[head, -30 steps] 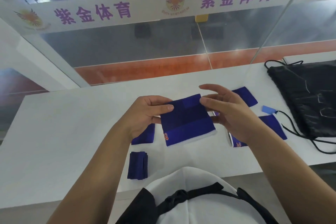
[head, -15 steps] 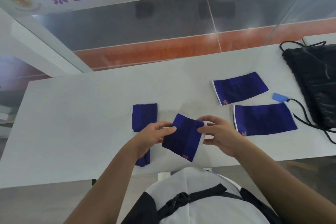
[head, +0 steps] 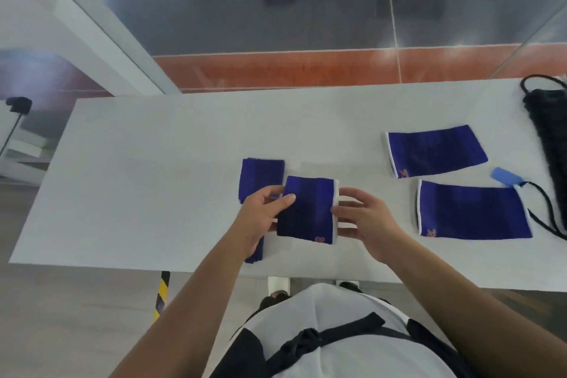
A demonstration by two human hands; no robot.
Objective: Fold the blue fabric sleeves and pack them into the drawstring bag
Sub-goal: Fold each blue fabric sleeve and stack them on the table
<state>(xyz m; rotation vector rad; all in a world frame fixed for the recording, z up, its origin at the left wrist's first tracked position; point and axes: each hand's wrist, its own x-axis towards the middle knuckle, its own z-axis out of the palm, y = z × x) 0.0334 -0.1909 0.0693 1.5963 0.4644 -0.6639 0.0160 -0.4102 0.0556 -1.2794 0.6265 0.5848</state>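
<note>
Held sleeve: a folded blue fabric sleeve (head: 306, 210) with a white cuff on its right edge and a small orange logo at its lower right, low over the near part of the white table (head: 153, 163)
Left hand: the left hand (head: 260, 218) pinches the sleeve's left edge, thumb on top, fingers tucked beneath
Right hand: the right hand (head: 365, 221) meets the white cuff with its fingertips, fingers slightly spread; a firm clamp cannot be confirmed
Folded so far: one folded sleeve (head: 261, 176) lies just behind the left hand; another dark-blue piece (head: 256, 252) shows under the left wrist, its form mostly hidden
Still flat: two unfolded sleeves lie to the right, the far flat sleeve (head: 435, 154) and the near flat sleeve (head: 472, 213), close together but apart
Bag: the black drawstring bag (head: 549, 138) sits at the table's right end, partly out of view; its cord (head: 543, 209) with a blue toggle (head: 504, 176) trails beside the near flat sleeve
Progress: judged about midway through folding; packing appears not yet begun
Room: the table's left half is bare; the near edge lies just under the wrists, so the hidden piece sits close to a drop; the cord could snag a sleeve carried toward the bag
</note>
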